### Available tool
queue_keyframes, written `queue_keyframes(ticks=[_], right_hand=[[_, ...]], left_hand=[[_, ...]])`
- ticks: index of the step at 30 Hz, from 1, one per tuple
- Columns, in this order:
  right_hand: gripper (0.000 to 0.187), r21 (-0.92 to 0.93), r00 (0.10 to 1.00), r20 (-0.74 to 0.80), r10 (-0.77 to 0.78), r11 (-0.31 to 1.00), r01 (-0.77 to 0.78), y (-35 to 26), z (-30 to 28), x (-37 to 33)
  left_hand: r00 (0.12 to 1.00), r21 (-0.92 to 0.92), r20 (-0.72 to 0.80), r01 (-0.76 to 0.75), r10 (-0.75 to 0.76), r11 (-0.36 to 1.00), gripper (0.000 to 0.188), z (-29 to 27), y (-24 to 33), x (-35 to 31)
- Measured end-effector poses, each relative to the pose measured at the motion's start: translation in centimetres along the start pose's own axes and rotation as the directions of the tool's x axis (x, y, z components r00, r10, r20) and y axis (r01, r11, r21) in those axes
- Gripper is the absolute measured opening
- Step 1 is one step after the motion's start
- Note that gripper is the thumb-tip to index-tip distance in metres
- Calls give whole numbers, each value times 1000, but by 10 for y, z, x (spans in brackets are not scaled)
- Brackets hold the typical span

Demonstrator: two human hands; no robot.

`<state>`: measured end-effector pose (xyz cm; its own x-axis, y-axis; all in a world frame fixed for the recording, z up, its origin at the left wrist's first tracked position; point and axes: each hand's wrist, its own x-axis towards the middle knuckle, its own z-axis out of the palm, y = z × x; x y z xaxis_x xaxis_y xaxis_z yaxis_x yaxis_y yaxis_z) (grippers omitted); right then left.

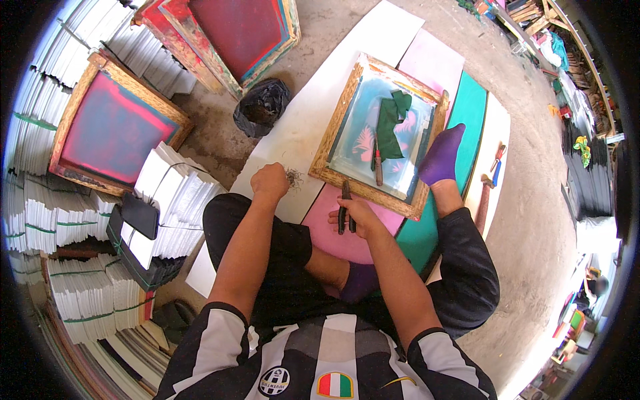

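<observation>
My right hand [360, 219] is closed around black-handled pliers [345, 208], just off the near edge of a wooden screen-printing frame [323, 175]. My left hand [270, 181] is curled into a fist; whatever may be inside it is hidden. Beside that fist, a little heap of thin dark bits [293, 178] lies on the white sheet. The frame holds a pale blue-white mesh with pink leaf shapes. Across the mesh are a dark green cloth [390, 127] and a slim tool with a reddish handle [379, 168]. My foot in a purple sock [443, 153] touches the frame's right side.
White, pink and green sheets [470, 100] cover the floor under me. A hammer [483, 203] and a blue-and-red-handled tool [498, 163] lie at right. On the left are a black-lined bin [262, 107], another frame [117, 127], paper stacks [175, 200] and a phone [140, 217].
</observation>
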<state>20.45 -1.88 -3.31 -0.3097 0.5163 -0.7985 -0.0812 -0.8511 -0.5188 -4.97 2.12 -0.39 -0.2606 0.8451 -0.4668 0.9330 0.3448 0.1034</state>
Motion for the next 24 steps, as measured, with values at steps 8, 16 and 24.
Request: queue_keyframes(ticks=[8,16,24], right_hand=[[38,-21,999,-4,54,998,-54,-6,1,3],[23,-194,987,-157,-39,981,8,-6,10,6],[12,-109,954,-260,-148,986,123,19,24,15]], left_hand=[[1000,0,16,-7,7,1000,38,1,4,4],[999,-20,24,-46,47,999,39,-6,13,0],[998,-32,27,-51,52,998,34,-8,18,-3]])
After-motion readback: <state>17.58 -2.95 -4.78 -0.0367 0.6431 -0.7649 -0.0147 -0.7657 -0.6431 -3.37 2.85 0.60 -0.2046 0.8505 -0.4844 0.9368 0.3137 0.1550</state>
